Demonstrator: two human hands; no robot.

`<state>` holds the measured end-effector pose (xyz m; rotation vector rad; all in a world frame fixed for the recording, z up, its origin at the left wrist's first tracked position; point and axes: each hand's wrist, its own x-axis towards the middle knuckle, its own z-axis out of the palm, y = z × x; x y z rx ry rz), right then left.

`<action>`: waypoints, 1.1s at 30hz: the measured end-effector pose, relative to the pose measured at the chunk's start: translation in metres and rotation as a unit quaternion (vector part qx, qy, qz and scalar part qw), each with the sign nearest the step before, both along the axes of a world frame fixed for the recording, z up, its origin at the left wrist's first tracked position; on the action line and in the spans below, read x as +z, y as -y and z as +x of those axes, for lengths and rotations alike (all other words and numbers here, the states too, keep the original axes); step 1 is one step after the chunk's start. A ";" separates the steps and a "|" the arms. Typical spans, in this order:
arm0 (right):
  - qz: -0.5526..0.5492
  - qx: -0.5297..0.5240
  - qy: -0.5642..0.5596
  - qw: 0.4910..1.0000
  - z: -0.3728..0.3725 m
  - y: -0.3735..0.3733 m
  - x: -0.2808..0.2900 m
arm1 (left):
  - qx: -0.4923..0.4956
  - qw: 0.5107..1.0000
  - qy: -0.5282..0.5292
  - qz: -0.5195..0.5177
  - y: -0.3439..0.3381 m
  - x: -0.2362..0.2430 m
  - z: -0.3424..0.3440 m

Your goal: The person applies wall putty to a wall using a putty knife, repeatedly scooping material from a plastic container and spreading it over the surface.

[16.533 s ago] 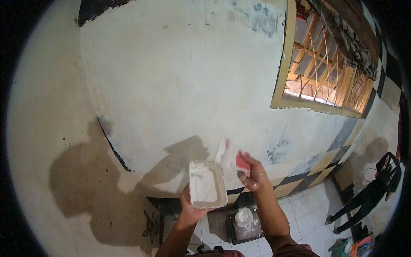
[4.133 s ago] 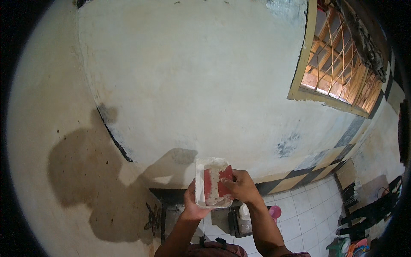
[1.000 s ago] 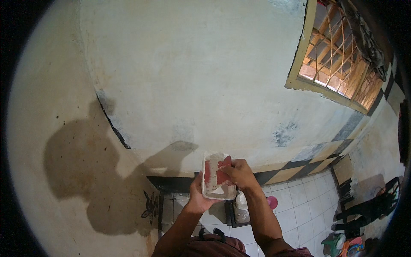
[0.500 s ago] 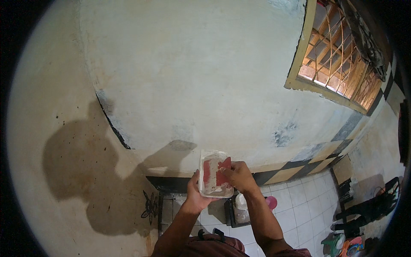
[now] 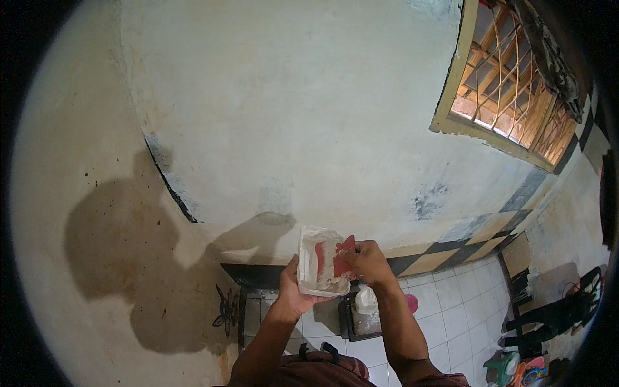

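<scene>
My left hand [image 5: 292,291] grips an off-white rectangular tray [image 5: 305,257] from its left and underside. The tray has pale putty inside and on its walls. My right hand [image 5: 371,263] is closed on a red, flat scraper [image 5: 345,258] smeared with putty, which lies over the tray's right part. Its reddish blade shows through the pale coating inside the tray. Both hands are in front of the patchy white wall [image 5: 290,116], at its lower part. My shadow falls on the wall at the left.
A dark stand [image 5: 351,329] with a white bag [image 5: 365,300] and a pink bowl [image 5: 411,303] stand on white floor tiles [image 5: 461,303]. At right are a person [image 5: 558,309] in dark clothes and colourful plastic items [image 5: 509,367]. A barred window [image 5: 503,90] is upper right.
Earlier the red scraper was raised right of the tray; since then it has been inside it. In the last second it has shifted slightly right, the tray slightly left. A pink bowl has appeared.
</scene>
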<state>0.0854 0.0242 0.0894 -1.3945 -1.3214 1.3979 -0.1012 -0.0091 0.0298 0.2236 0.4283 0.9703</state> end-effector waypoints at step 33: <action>0.074 0.018 -0.047 0.996 -0.014 -0.001 0.011 | 0.001 0.999 0.014 0.029 0.002 -0.011 0.009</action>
